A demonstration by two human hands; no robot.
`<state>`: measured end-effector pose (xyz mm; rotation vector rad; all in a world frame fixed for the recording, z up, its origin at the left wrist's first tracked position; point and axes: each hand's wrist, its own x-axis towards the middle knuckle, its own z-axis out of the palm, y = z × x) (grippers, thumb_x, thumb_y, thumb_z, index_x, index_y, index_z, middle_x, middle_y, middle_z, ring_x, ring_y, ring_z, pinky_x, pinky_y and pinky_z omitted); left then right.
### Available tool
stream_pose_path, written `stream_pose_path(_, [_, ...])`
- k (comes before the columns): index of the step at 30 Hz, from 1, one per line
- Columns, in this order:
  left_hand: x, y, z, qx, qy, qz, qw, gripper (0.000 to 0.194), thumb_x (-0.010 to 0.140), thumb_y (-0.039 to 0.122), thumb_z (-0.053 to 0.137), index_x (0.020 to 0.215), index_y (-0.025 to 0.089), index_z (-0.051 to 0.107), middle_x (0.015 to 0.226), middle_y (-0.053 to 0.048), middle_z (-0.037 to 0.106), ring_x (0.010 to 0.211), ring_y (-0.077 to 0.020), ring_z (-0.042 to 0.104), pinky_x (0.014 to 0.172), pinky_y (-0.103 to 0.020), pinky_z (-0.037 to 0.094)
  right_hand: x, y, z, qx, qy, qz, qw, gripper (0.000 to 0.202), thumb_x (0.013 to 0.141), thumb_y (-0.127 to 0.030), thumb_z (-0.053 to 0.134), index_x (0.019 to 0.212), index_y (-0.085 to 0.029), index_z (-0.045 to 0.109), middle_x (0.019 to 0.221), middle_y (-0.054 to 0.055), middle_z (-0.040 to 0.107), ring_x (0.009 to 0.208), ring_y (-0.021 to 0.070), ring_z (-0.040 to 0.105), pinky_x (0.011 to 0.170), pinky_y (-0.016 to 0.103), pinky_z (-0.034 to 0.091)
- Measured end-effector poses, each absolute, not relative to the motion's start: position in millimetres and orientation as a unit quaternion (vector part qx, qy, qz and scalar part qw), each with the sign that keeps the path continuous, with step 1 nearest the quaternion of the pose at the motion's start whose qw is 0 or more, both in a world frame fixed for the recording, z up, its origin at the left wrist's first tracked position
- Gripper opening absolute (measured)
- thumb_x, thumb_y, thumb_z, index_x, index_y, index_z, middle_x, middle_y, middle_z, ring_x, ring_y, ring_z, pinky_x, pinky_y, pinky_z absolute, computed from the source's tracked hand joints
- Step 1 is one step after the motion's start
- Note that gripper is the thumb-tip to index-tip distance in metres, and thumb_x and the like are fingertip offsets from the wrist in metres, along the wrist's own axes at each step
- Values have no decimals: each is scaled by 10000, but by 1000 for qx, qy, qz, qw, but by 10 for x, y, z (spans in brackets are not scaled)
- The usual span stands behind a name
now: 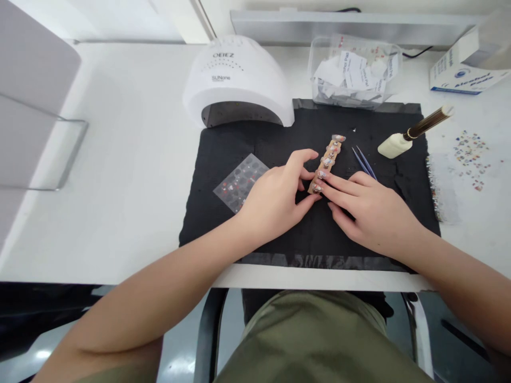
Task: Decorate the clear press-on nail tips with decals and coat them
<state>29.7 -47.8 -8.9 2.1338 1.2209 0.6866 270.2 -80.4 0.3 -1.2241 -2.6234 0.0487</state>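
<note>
A narrow tan display strip (330, 154) carries a row of decorated false nails on small round metal mounts, lying at a slant on the black mat. My left hand (275, 197) grips its near end, the thumb at the bottom and other fingertips along the left side; the index finger is bent and lifted off. My right hand (371, 213) comes from the right with index and middle fingertips resting on the nails at the near end. Its thumb is apart from the strip. Blue tweezers (366, 164) lie just beyond the right hand, partly covered by it.
Left of the strip lies a clear sticker sheet (239, 183). Behind stand a white nail lamp (239, 80) and a clear tub (351, 96) of alcohol pads. Right are a bottle (393, 146) with a tall brown cap, scattered gems (471, 151) and an alcohol pad box (459, 69).
</note>
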Motion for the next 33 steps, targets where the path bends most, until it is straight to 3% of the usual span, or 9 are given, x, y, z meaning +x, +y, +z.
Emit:
stream_pose_path(9, [303,-470,-90,795,464,257,295,631,956,149,823,1502,247,523,1138,-9,835,906,-180,783,895,-356,611,2676,-840,7,-440,-891,8,109,491,1116,-212,557,1576,-159,718,1636,14,747,986,250,675,575,378,561])
stream_pose_path(24, [299,-466,-90,798,462,259,287,632,941,163,827,1491,250,529,1154,-19,855,888,-171,783,867,-340,624,2688,-855,14,-439,-888,30,135,459,1120,-213,559,1534,-143,743,1571,56,791,994,260,697,844,433,693])
stream_pose_path(33, [265,-442,-79,791,473,262,286,618,955,141,806,1500,229,529,1192,-27,857,894,-163,769,851,-333,612,2700,-887,62,-441,-884,36,149,463,1126,-219,548,1527,-87,739,1560,75,793,972,258,730,839,443,716])
